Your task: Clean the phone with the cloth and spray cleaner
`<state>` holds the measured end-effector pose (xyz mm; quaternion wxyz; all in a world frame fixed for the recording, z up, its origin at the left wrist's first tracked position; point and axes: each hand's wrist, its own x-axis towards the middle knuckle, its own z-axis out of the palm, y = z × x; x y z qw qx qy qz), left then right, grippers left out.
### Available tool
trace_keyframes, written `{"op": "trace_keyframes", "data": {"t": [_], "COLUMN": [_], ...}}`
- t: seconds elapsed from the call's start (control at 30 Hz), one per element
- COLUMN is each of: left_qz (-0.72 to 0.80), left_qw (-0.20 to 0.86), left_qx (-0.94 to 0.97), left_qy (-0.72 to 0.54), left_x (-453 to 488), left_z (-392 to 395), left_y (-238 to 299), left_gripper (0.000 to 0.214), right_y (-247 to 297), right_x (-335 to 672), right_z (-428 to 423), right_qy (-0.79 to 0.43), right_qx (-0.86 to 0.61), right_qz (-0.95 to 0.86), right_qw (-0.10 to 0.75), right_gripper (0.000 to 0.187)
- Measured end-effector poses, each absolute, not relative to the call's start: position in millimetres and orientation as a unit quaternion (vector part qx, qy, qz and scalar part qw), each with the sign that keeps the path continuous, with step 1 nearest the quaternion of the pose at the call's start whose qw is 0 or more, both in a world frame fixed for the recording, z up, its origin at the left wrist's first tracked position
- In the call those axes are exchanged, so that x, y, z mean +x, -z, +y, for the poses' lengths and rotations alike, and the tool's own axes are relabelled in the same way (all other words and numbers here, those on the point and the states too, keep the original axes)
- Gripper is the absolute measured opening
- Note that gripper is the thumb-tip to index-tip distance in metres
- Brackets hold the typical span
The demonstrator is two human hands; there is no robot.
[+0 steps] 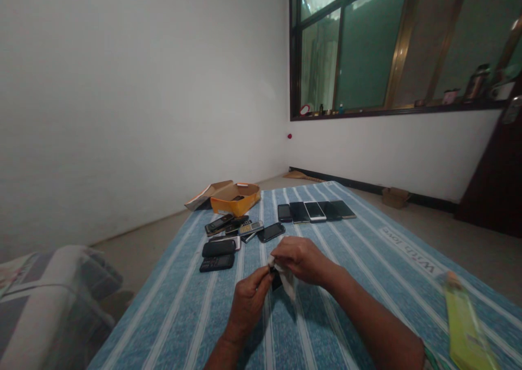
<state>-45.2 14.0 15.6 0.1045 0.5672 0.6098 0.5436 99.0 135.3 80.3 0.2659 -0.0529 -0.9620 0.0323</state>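
My left hand [249,298] is closed on a small dark object, probably a mobile phone [277,280], mostly hidden by my fingers and a cloth. My right hand [302,258] pinches a white cloth or tissue [289,284], which touches the upper part of the dark object and hangs down in front. Just beyond my hands lies a black phone [271,232]. To the left is a loose pile of old phones, among them a keypad phone [250,227] and a black keypad phone [217,262].
Several smartphones lie in a row at the back, one with a white frame [315,211]. An open orange box [236,200] stands at the far left of the striped cloth-covered table [171,315]. A yellow-green bottle [467,326] is at the right front.
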Motion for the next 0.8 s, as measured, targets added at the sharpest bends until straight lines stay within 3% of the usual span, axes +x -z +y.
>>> {"op": "trace_keyframes", "data": {"t": [0.23, 0.5, 0.7, 0.8], "left_qz": [0.597, 0.606, 0.605, 0.602], "left_qw": [0.081, 0.052, 0.067, 0.067], "left_qx": [0.592, 0.601, 0.596, 0.593], "left_qy": [-0.535, -0.518, -0.523, -0.531], "left_x": [-44, -44, -44, -43], "left_z": [14, 13, 13, 13], "left_y": [-16, -13, -14, -14], "left_gripper": [0.026, 0.031, 0.026, 0.025], "right_y": [-70, -82, -91, -80], "right_x": [112, 98, 101, 112], "right_z": [151, 121, 122, 135], "right_qy": [-0.124, 0.042, 0.012, -0.014], "right_qx": [-0.033, 0.001, -0.002, -0.023], "right_qz": [-0.934, -0.914, -0.869, -0.880], "right_qw": [0.335, 0.403, 0.495, 0.473], "right_gripper": [0.011, 0.010, 0.019, 0.021]}}
